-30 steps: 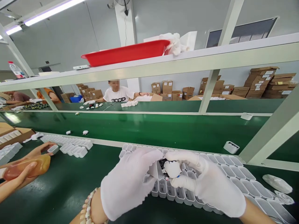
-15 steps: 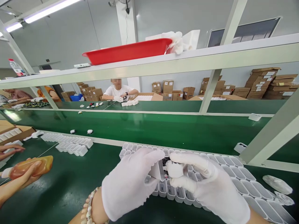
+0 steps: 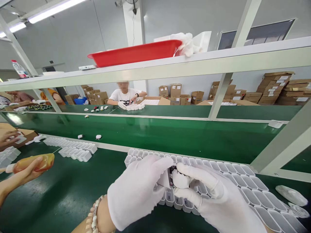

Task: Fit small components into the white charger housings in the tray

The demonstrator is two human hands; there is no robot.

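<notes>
My left hand (image 3: 141, 189), in a white glove, is closed around a small white plastic case (image 3: 164, 178) whose open end faces right. Pinched in my right hand (image 3: 211, 191), also gloved, is a rounded white part (image 3: 180, 179) with dark and metallic pieces on its left side. Those pieces sit at the mouth of the case, partly inside it; how deep they go is hidden by my fingers. Beneath both hands, rows of open translucent white cases (image 3: 252, 195) cover the green tabletop.
On the left, another person's hand (image 3: 31, 168) holds a bottle of amber liquid (image 3: 36, 162). White cases (image 3: 77, 152) stand in rows nearby. A green conveyor belt (image 3: 145, 132) carries small white parts beyond the table edge. A shelf with a red tray (image 3: 136, 53) spans overhead; its post (image 3: 279, 152) stands right.
The white part in my right hand has come closer to the case in my left, narrowing the gap. Small parts on the belt have shifted right. The neighbour's bottle has moved slightly.
</notes>
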